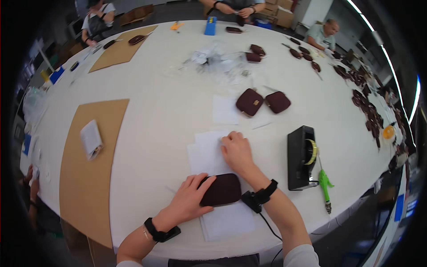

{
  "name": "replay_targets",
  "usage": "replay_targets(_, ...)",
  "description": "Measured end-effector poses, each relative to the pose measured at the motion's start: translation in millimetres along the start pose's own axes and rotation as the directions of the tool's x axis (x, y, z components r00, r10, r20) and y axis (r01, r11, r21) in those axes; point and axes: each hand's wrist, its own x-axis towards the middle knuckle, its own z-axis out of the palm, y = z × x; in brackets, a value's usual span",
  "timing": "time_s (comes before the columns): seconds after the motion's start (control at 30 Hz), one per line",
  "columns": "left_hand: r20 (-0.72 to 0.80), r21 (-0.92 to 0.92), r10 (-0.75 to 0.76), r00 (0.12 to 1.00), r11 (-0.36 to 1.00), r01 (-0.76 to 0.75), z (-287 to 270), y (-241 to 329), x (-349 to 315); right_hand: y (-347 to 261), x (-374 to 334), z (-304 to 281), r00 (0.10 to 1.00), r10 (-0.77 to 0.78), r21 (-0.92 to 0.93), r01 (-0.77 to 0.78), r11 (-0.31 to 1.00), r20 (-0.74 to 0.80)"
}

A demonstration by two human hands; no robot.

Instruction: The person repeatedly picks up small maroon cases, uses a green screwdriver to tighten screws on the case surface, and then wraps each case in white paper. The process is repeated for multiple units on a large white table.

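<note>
A dark maroon zip pouch (226,190) lies on a stack of white paper sheets (222,224) in front of me. My left hand (192,196) grips the pouch by its left end, fingers over the top. Beyond the pouch, my right hand (236,151) rests on the upper part of the paper with its fingers curled in. Whatever its fingertips may pinch is hidden. Two more maroon pouches, one with a gold emblem (250,102) and a plain one (278,102), lie farther off.
To the right stand a black tape dispenser (294,160) and a green air gun (326,183). A brown cardboard sheet (91,187) bearing a white bundle (91,139) lies left. Plastic bags (220,62) and many pouches are farther away. Co-workers sit around the table.
</note>
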Motion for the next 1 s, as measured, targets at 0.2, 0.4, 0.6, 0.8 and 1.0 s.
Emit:
replay_targets(0.2,-0.096,-0.105,0.009,0.995,0.994,-0.019,22,12,5,-1,5,-28,0.986,-0.161,0.041,0.160,0.986,0.036)
replay_targets(0.4,-0.116,-0.122,-0.094,0.989,0.989,0.079,27,11,-4,-9,0,-56,0.987,0.064,0.597,-0.139,0.790,0.145)
replay_targets(0.6,-0.213,-0.192,-0.151,0.965,0.975,0.111,36,11,-14,-20,5,-72,0.959,0.116,0.806,-0.281,0.522,0.259)
replay_targets(0.8,-0.245,-0.234,-0.246,0.938,0.954,0.189,40,13,-12,-41,-27,-112,0.925,0.134,0.794,-0.375,0.479,0.356)
replay_targets(1.0,-0.249,-0.162,-0.243,0.938,0.965,0.208,45,8,-14,-31,-88,-123,0.939,-0.221,0.464,0.077,0.882,0.263)
